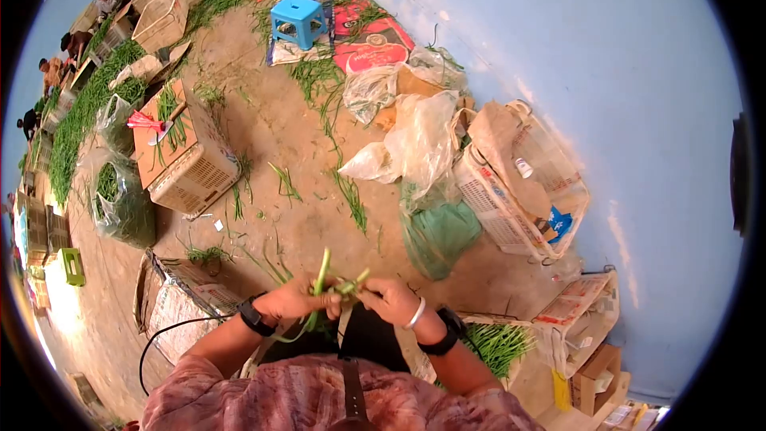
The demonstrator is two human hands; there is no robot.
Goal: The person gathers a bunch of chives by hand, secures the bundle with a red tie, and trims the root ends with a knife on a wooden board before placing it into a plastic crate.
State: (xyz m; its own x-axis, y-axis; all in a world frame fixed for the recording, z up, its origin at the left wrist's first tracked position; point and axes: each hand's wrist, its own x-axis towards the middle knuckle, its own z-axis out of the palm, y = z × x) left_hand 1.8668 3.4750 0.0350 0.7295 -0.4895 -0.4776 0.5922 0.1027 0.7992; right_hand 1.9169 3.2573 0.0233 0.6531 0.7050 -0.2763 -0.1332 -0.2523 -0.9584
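Note:
My left hand [297,301] and my right hand [391,302] meet in front of my body. Pinched in the left fingers are a few long green stalks [322,265], one sticking upward and a thin leaf hanging below. My right fingers close on the pale, cut-looking end of a stalk [362,277] that lies crosswise to the others. Exactly how the stalks cross between the fingertips is partly hidden. By my right forearm lies a pile of long green stems [496,346].
Ahead on the left, a cardboard-topped crate [195,178] bears a knife [163,132] and red ties [144,121]. A full plastic bag [128,211] stands beside it. Rightward are a green sack [441,239], a large crate [511,206] and the wall. A blue stool [298,20] stands farther off; people work far left.

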